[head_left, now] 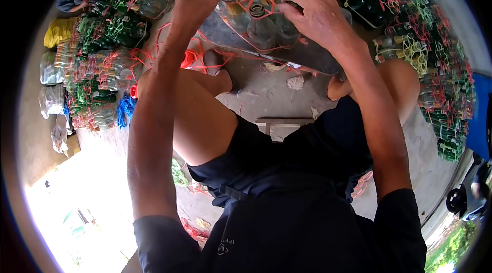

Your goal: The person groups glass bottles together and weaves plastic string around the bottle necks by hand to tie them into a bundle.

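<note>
Head camera: the left hand point(197, 2) is pinched closed, on what I can't tell; the right hand point(316, 14) curls, grip unclear, by red twine point(251, 1) around glass bottles point(262, 33) standing between them.

A single head-worn camera looks steeply down and forward, its wide, rounded view edged in black; the dark shirt point(292, 227) fills the near bottom, the left hand point(197, 4) and right hand point(315, 12) sit farther off toward the top edge, with floor point(261, 93) between
</note>
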A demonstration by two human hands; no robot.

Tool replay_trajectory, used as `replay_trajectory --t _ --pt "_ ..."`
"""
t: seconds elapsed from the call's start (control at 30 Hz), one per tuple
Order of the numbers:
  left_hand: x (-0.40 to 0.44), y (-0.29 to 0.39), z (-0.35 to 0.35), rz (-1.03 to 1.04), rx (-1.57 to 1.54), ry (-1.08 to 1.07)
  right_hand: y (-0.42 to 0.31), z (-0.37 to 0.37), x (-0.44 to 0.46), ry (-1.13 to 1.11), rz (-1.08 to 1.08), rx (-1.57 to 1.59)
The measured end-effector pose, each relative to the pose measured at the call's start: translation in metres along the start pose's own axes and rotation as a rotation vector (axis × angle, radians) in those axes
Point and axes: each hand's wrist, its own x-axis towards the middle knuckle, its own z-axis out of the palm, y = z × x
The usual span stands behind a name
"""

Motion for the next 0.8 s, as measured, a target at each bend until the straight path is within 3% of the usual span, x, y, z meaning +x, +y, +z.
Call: replay_trajectory --t 0.07,0.2,0.5,0.63,0.8 --pt "-0.013 -0.004 0.015 0.026 -0.129 0.166 0.0 0.001 -0.003 0.006 0.019 -0.034" --pt "-0.024 0.0 0.037 -0.216 -0.319 0.338 0.002 0.001 -0.006 -0.053 0.086 -0.046" --pt "-0.038 0.01 0.042 -0.55 -0.78 0.317 -0.012 -0.016 0.001 -0.13 0.136 0.01" --pt "-0.045 0.022 0.045 -0.599 -0.937 0.328 -0.005 -0.008 -0.003 -0.067 0.079 0.0" --pt "-0.056 0.029 0.059 -0.572 -1.02 0.436 0.003 -0.019 0.001 -0.175 0.078 -0.087"
